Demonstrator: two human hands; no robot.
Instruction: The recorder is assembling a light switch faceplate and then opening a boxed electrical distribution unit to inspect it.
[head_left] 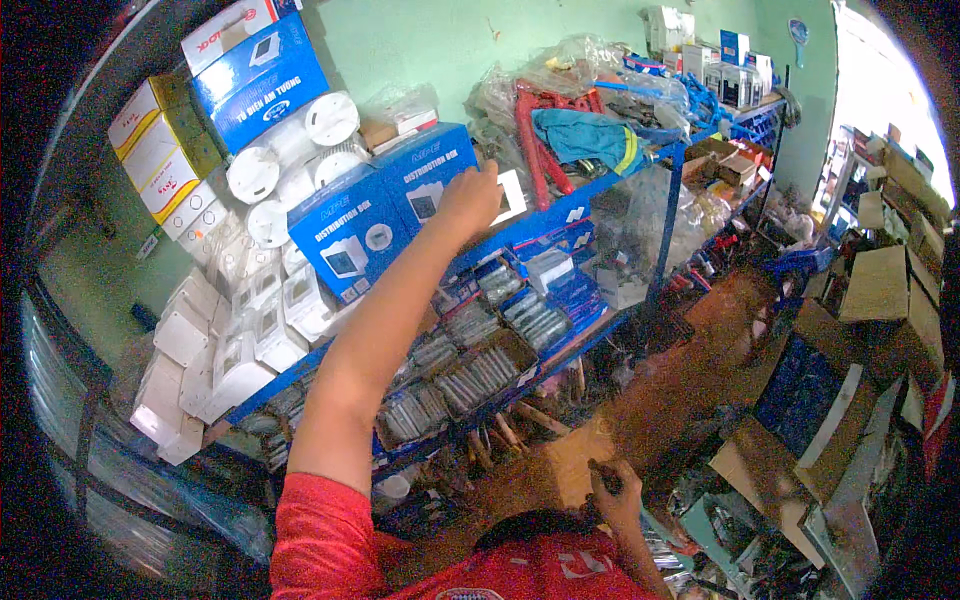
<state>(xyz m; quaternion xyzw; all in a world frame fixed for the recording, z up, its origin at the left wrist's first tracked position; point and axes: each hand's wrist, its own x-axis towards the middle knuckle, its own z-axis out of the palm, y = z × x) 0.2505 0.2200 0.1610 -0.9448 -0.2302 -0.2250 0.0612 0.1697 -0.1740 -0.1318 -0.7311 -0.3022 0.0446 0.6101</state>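
Note:
My left hand reaches up to the top of the blue shelf, its fingers closed at the edge of a flat white rectangular piece. The fingertips are partly hidden. Right behind that hand stands a blue carton with a white box pictured on it. A matching blue carton sits beside it to the left. Low down by my red shirt, my right hand is curled around something small and dark that I cannot make out.
White plastic boxes and white round fittings are heaped left. Below are trays of metal parts. Red tubing and a teal cloth lie right of my left hand. Open cardboard cartons crowd the right side of the aisle floor.

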